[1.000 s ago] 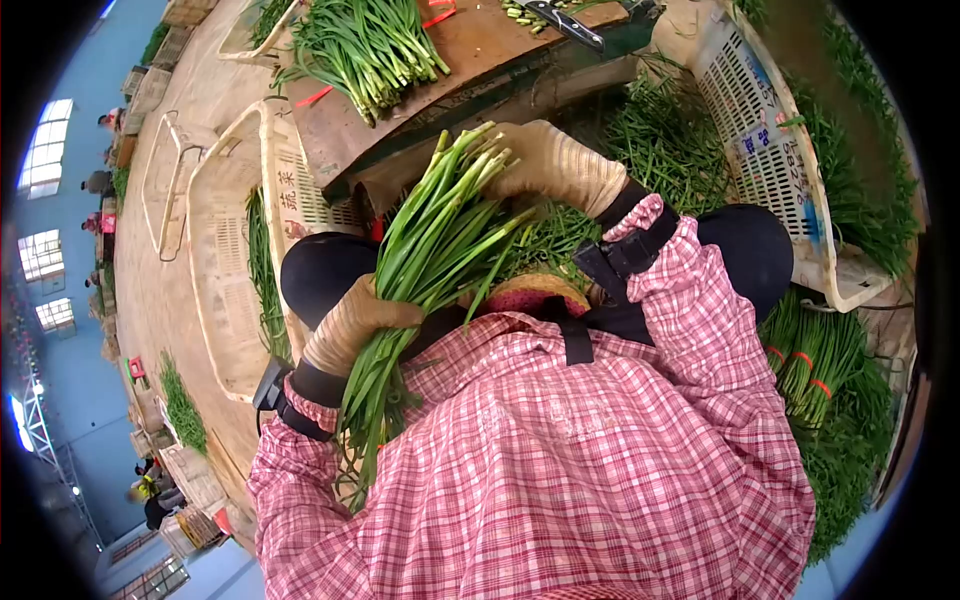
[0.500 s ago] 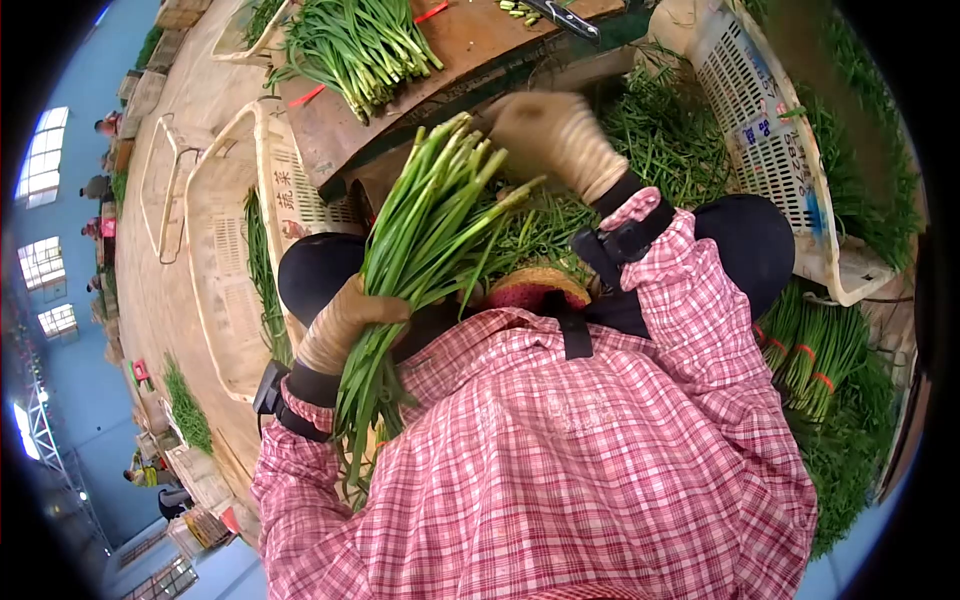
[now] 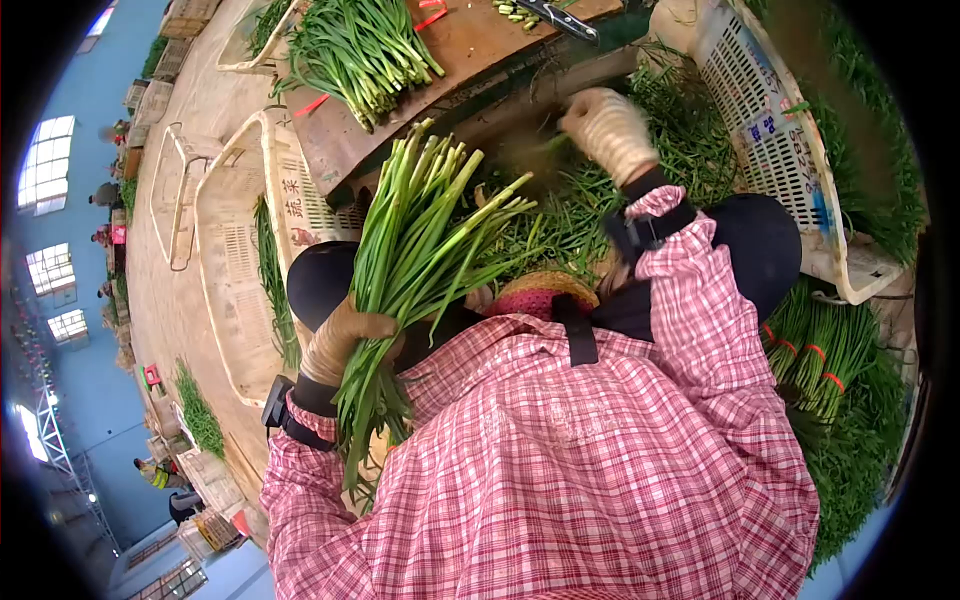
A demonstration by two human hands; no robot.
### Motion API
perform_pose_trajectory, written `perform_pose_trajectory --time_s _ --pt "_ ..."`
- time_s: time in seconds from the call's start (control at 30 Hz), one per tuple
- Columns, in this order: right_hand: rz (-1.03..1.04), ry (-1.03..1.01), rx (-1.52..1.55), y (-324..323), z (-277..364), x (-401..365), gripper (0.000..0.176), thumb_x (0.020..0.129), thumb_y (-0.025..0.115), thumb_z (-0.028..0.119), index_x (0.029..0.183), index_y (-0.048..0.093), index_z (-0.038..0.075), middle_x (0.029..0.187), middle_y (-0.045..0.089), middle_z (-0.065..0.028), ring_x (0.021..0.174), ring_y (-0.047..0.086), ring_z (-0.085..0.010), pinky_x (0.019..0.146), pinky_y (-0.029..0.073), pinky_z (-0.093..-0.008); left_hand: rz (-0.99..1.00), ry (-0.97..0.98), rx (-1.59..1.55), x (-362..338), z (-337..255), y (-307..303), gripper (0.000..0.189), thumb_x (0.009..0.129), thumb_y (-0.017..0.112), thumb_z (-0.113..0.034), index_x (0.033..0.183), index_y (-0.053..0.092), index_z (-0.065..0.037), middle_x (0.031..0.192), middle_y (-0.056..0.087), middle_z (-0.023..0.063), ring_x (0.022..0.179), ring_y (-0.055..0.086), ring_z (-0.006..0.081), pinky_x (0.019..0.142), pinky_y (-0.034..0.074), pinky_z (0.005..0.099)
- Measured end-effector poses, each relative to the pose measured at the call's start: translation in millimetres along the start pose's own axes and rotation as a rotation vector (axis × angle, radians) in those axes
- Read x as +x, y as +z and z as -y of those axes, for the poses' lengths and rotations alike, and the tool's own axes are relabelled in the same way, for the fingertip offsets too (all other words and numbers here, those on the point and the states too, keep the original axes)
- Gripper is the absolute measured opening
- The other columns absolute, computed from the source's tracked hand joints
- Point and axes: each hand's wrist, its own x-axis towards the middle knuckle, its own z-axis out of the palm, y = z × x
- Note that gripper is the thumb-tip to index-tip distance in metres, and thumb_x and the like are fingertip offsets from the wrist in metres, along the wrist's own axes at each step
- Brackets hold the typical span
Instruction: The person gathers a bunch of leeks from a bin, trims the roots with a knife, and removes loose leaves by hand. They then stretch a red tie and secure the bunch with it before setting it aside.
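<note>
My left hand (image 3: 352,338), in a tan glove, is closed around a bunch of garlic chives (image 3: 410,230). The pale cut ends fan up and to the right, while the leaves hang down below the hand. My right hand (image 3: 608,130), also gloved, is raised apart from the bunch, over a heap of loose green trimmings (image 3: 560,225). Its fingers are drawn together. A blurred greenish streak shows at the fingertips, too smeared to name. On the brown tabletop (image 3: 460,75) ahead lies another pile of chives (image 3: 365,55).
A black-handled knife (image 3: 560,18) lies at the table's far edge, near red ties (image 3: 312,106). White plastic crates stand at left (image 3: 235,270) and right (image 3: 765,150). Banded green bundles (image 3: 815,365) lie by my right side. People are in the far left background.
My right hand has moved right, away from the cut ends of the bunch. The left hand still grips the bunch, whose stems are spread wider. The view has shifted slightly.
</note>
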Motion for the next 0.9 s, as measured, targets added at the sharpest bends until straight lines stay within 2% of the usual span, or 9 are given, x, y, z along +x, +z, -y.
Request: perform_pose_trajectory --time_s 0.03,0.17,0.2,0.23,0.37,0.43,0.53,0.7,0.9 --pt "-0.028 0.122 -0.450 3.7 -23.5 24.7 0.027 0.088 0.059 0.023 0.105 0.069 0.004 0.102 0.070 -0.0128 0.090 0.067 -0.0271 0.081 0.053 -0.0380 0.010 -0.019 0.000 -0.9 1.4 -4.2 0.064 0.064 0.073 -0.014 0.122 0.051 0.003 0.091 0.066 0.0169 0.047 0.052 0.0168 0.040 0.041 0.0259" --pt "0.310 -0.334 0.409 -34.8 90.6 -30.2 0.037 0.086 0.068 0.030 0.107 0.068 0.000 0.094 0.071 -0.0093 0.086 0.066 -0.0157 0.078 0.053 -0.0299 0.055 -0.038 0.132 1.4 -9.5 18.6 0.071 0.062 0.073 -0.010 0.127 0.047 0.003 0.095 0.066 0.0191 0.052 0.056 0.0178 0.044 0.044 0.0270" --pt "0.513 -0.319 0.465 -37.8 98.4 -30.0 0.037 0.085 0.070 0.030 0.108 0.069 0.002 0.095 0.072 -0.0097 0.085 0.066 -0.0153 0.078 0.053 -0.0302 0.075 -0.083 0.134 3.0 -11.0 15.2 0.073 0.063 0.069 -0.001 0.132 0.048 0.001 0.112 0.062 0.0063 0.103 0.058 0.0196 0.095 0.043 0.0298" --pt "0.720 -0.304 0.520 -38.6 101.8 -30.4 0.037 0.084 0.071 0.031 0.109 0.069 0.004 0.095 0.072 -0.0101 0.085 0.066 -0.0150 0.078 0.054 -0.0306 0.078 -0.087 0.136 2.1 -10.7 13.7 0.073 0.063 0.069 -0.001 0.132 0.048 0.001 0.112 0.062 0.0063 0.103 0.058 0.0196 0.095 0.043 0.0298" --pt "0.363 -0.424 0.336 -39.7 76.6 -21.6 0.026 0.084 0.070 0.023 0.100 0.072 0.004 0.086 0.072 -0.0077 0.078 0.065 -0.0137 0.071 0.054 -0.0294 0.058 -0.108 0.258 -2.0 -5.7 3.7 0.074 0.061 0.070 -0.002 0.132 0.048 0.001 0.113 0.060 0.0049 0.098 0.057 0.0169 0.090 0.044 0.0276" --pt "0.131 -0.258 0.378 -41.2 24.9 7.1 0.024 0.084 0.068 0.022 0.101 0.072 0.007 0.088 0.072 -0.0117 0.078 0.067 -0.0186 0.075 0.054 -0.0322 -0.003 0.008 0.216 -6.0 -0.6 5.8 0.076 0.058 0.076 -0.011 0.127 0.048 0.003 0.097 0.067 0.0185 0.066 0.062 0.0201 0.053 0.051 0.0284" --pt "-0.116 0.119 -0.445 -60.7 -6.2 24.8 0.025 0.089 0.061 0.027 0.102 0.072 0.008 0.094 0.071 -0.0142 0.082 0.068 -0.0265 0.079 0.052 -0.0331 0.008 -0.050 0.174 -10.9 -2.6 -1.7 0.073 0.058 0.078 -0.012 0.124 0.050 0.003 0.097 0.068 0.0206 0.059 0.060 0.0201 0.048 0.049 0.0281" --pt "0.533 -0.300 0.449 -27.2 83.7 -24.7 0.039 0.090 0.064 0.039 0.112 0.069 0.008 0.097 0.070 -0.0069 0.087 0.063 -0.0141 0.078 0.054 -0.0312 0.107 -0.020 0.160 6.3 -4.2 7.0 0.070 0.060 0.080 -0.013 0.121 0.051 0.005 0.094 0.068 0.0217 0.050 0.057 0.0201 0.042 0.046 0.0294" --pt "0.298 -0.177 1.064 -40.4 43.9 -8.6 0.027 0.086 0.071 0.024 0.101 0.071 0.001 0.088 0.071 -0.0040 0.077 0.063 -0.0119 0.064 0.051 -0.0241 0.069 0.047 0.052 4.9 -7.3 12.5 0.064 0.062 0.078 -0.014 0.118 0.054 0.006 0.098 0.066 0.0206 0.048 0.054 0.0152 0.040 0.041 0.0264"
